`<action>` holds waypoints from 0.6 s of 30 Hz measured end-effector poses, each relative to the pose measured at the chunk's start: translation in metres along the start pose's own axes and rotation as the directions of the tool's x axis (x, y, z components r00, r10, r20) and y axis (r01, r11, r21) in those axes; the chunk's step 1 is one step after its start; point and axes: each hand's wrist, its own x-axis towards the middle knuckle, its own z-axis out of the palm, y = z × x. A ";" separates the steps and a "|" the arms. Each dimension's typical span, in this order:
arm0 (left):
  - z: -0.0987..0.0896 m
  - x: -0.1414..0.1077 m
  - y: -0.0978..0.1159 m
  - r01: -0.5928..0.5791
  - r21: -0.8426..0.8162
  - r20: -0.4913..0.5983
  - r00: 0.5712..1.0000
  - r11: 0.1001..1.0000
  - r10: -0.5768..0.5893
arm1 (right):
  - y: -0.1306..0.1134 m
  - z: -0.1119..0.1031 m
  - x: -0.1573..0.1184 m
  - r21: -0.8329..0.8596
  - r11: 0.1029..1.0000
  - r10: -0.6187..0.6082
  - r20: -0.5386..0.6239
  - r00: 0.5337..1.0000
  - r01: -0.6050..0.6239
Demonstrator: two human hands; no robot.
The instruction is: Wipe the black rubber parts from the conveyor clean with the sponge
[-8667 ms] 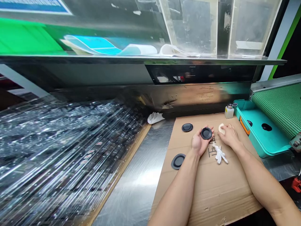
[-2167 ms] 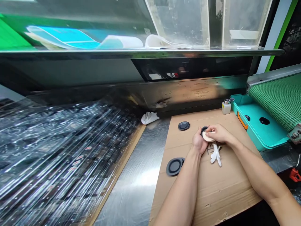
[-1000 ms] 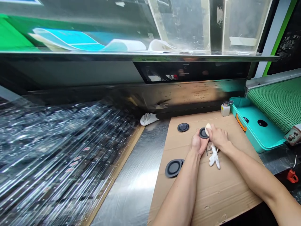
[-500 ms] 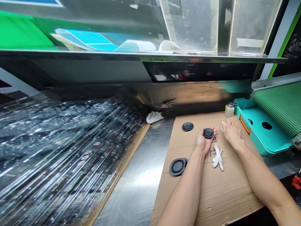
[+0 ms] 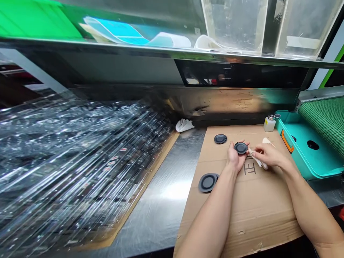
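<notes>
Left hand [image 5: 234,157] cups one disc [image 5: 240,148] in its fingers, work seemingly unfinished; right hand [image 5: 270,154] pinches white cloth [image 5: 258,162] at the disc's 4 o'clock; second disc [image 5: 220,139] lies at 10 o'clock, third disc [image 5: 208,182] near 7:30, completion untellable.

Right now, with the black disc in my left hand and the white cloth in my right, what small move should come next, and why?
Probably bring the white cloth onto the black disc and wipe lightly: your left hand cradles the disc, and your right hand pinches the cloth right beside it.
</notes>
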 end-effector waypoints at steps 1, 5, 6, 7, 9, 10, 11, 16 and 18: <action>0.001 -0.001 -0.002 -0.003 0.020 0.025 1.000 1.000 0.002 | -0.001 0.000 0.002 -0.004 1.000 0.005 -0.092 0.996 -0.005; 0.004 -0.003 -0.013 -0.011 0.108 0.067 0.998 0.994 0.004 | -0.002 0.017 0.010 -0.140 0.990 -0.051 -0.317 0.947 0.006; 0.004 -0.003 -0.016 -0.019 0.139 0.039 0.999 0.990 0.013 | -0.002 0.022 0.011 -0.179 0.984 -0.076 -0.324 0.943 0.018; 0.005 -0.004 -0.019 -0.032 0.172 0.007 0.999 0.985 0.031 | -0.001 0.027 0.012 -0.210 0.977 -0.089 -0.324 0.942 0.020; 0.005 -0.004 -0.024 -0.066 0.245 -0.031 0.997 0.967 0.076 | 0.001 0.034 0.013 -0.258 0.966 -0.083 -0.324 0.942 -0.004; 0.006 -0.005 -0.025 -0.079 0.274 -0.032 0.995 0.958 0.091 | 0.002 0.036 0.014 -0.275 0.961 -0.076 -0.321 0.944 -0.016; 0.006 -0.005 -0.026 -0.088 0.294 -0.029 0.994 0.952 0.101 | 0.002 0.037 0.014 -0.288 0.957 -0.073 -0.316 0.946 -0.023; 0.005 -0.002 -0.028 -0.120 0.281 -0.034 0.990 0.952 0.134 | -0.003 0.042 0.018 -0.331 0.939 -0.036 -0.356 0.934 -0.091; 0.002 0.000 -0.029 -0.157 0.277 -0.026 0.985 0.948 0.171 | -0.008 0.047 0.020 -0.324 0.935 0.003 -0.396 0.918 -0.143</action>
